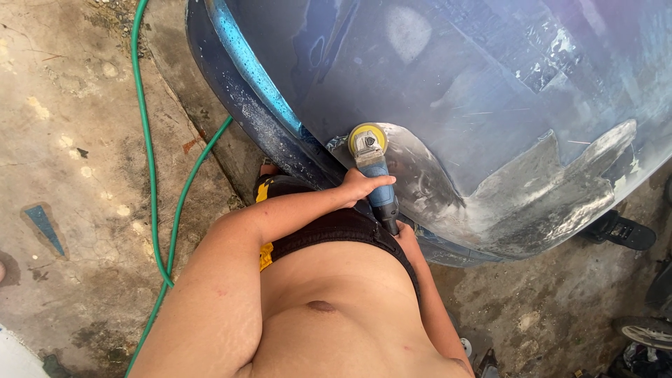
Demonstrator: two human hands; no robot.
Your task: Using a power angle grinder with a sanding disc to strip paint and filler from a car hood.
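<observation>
Blue and grey, the angle grinder (374,178) lies gripped in both hands against a curved car body panel (448,91). Its left hand (360,187) is wrapped over the tool's blue body, fingers curled round it and closed tight, just behind the grey gear head. At the far end from this hand sits the yellow sanding disc (367,135), lying flat against the panel where blue paint meets bare grey filler. The right hand (407,239) is closer to the person's body, at the rear end of the handle; most of it is hidden by the tool and the dark shorts (336,227), so its grip cannot be told for sure, though it touches the handle's tail.

Beyond the left hand, the panel shows glossy blue paint with scratches; to the right of both hands spreads a wide patch of sanded grey filler (539,196) with a ragged edge. To the left of the hands, well apart, a green hose (150,168) runs over the stained concrete floor (70,140). Far right of the right hand, a black sandal (623,229) lies on the floor under the panel's edge. No labels or signs show clearly.
</observation>
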